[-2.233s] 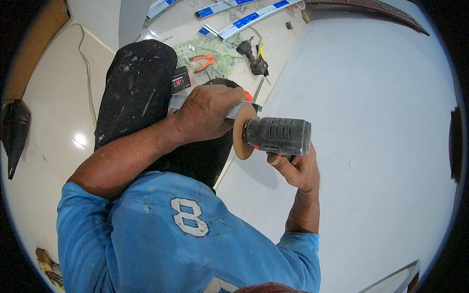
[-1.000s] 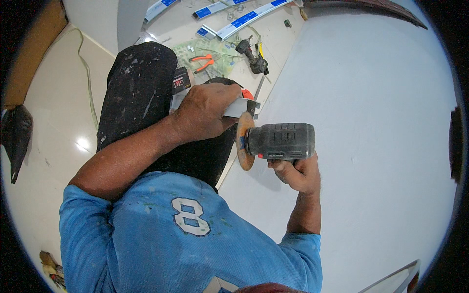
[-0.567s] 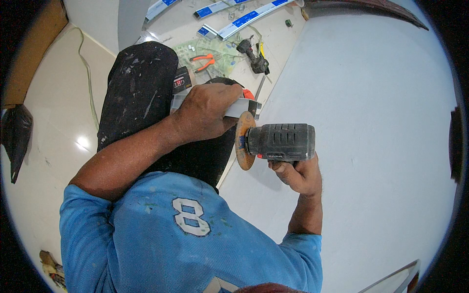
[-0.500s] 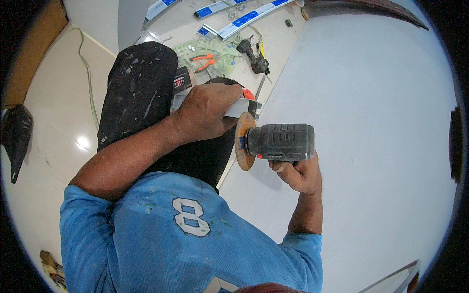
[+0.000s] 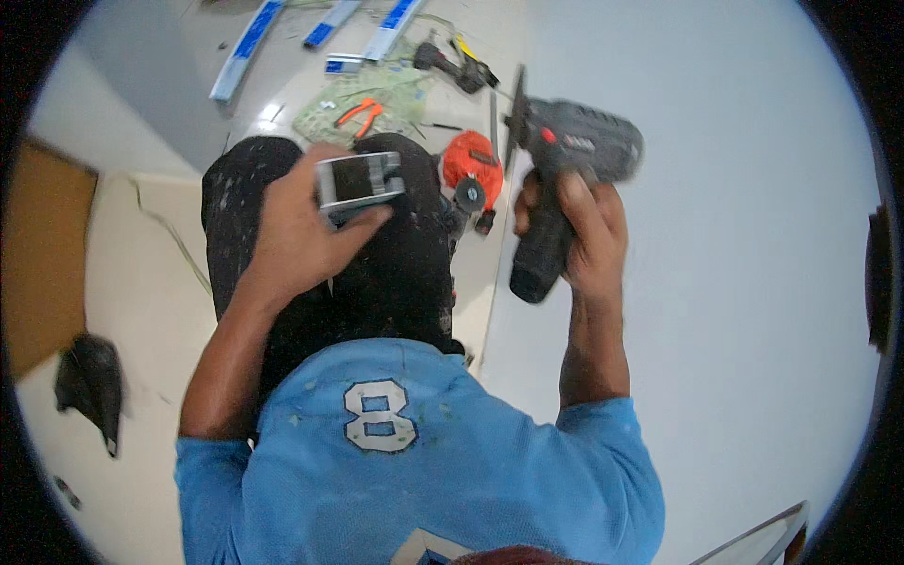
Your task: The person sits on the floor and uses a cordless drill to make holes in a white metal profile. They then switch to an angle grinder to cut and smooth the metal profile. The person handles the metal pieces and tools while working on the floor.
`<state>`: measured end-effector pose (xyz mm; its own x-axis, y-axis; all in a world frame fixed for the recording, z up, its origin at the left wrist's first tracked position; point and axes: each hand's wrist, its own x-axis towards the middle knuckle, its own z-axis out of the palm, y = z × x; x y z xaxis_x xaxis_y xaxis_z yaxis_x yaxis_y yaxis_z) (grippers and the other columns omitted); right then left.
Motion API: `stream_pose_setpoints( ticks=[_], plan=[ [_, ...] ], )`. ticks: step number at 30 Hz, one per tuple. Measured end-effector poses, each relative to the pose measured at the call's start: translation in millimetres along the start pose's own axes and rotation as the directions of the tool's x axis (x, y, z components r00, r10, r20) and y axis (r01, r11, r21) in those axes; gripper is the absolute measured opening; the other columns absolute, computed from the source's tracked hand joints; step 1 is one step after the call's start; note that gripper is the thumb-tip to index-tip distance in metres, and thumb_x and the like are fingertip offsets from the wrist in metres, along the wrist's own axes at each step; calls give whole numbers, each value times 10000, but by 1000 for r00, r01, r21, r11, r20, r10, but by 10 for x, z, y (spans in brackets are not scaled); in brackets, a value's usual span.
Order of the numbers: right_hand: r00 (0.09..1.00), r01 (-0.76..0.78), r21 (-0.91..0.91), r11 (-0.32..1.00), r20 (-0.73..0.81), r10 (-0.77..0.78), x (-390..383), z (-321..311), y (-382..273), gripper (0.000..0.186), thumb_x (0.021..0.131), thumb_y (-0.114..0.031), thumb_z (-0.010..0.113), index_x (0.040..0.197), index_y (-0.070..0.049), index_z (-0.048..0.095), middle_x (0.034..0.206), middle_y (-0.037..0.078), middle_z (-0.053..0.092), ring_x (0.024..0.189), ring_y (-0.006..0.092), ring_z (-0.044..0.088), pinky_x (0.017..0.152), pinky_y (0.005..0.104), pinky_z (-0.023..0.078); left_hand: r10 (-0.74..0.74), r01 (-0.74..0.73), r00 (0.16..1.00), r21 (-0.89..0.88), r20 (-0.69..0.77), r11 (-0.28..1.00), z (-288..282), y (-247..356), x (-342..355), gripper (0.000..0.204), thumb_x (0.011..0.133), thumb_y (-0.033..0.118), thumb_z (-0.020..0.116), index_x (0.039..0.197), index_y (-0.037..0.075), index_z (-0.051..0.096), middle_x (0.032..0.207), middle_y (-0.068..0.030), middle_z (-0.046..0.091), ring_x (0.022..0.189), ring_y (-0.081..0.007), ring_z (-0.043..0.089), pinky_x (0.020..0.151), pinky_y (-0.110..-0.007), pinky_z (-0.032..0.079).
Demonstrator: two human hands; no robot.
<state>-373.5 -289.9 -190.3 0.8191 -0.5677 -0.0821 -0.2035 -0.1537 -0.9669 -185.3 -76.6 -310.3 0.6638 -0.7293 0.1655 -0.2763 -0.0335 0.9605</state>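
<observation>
Metal profile [image 5: 362,201] gripped by left fingers [image 5: 362,229], power tool [image 5: 603,149] by right fingers [image 5: 583,203], label [image 5: 577,144] blurred

Pliers [image 5: 374,108] lie on what seems a sheet [image 5: 403,92]. Beyond the pliers, strips [image 5: 393,30]; right, a drill [image 5: 457,68], then a grinder [image 5: 586,138] in the right hand [image 5: 599,221]; before them, a tube [image 5: 356,179] in the left hand [image 5: 299,226].

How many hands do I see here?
2: the left hand around a hollow silver metal piece, and the right hand gripping a black power tool. No others show.
</observation>
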Motion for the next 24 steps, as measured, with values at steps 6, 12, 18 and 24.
stream_pose_setpoints(
  ticks=[6, 12, 18, 24],
  plan=[
    [996, 86, 299, 950, -47, -75, 20, -108, 454, 546, 1105, -472, 572, 1273, 44, 631, 974, 129, 715, 805, 194, 752, 708, 314, 635, 607, -565, 764, 227, -220, 793, -175, 338, -419, 655, 829, 170, 779, 1421, 1, 556, 1406, -250, 599, 1352, -390, 583, 1187, -548, 447],
    [997, 62, 604, 794, 1, -79, 82, -146, 719, 581, 1126, -526, 519, 1263, 28, 628, 947, 118, 701, 800, 204, 733, 699, 356, 616, 566, -587, 804, 93, 184, 804, 316, 677, -357, 433, 804, 55, 787, 1218, 19, 666, 1181, -190, 700, 1185, -360, 675, 1038, -482, 522],
    [961, 8, 985, 175, 41, -272, 235, -108, 942, 648, 1148, -586, 438, 1295, 23, 603, 928, 90, 615, 790, 202, 667, 659, 378, 586, 25, 78, 970, -406, 243, 911, 902, 465, -114, 555, 991, 85, 693, 1492, -42, 489, 1447, -178, 590, 1366, -298, 570, 1164, -441, 441],
    [891, -144, 978, -150, 62, -450, 191, 12, 1019, 650, 1139, -587, 457, 1306, 24, 600, 938, 104, 655, 731, 215, 660, 657, 405, 599, 117, 89, 940, -562, 321, 822, 1331, 443, 589, 770, 980, 229, 742, 1605, -40, 382, 1408, -215, 591, 1401, -306, 567, 1180, -486, 451]
  ],
)
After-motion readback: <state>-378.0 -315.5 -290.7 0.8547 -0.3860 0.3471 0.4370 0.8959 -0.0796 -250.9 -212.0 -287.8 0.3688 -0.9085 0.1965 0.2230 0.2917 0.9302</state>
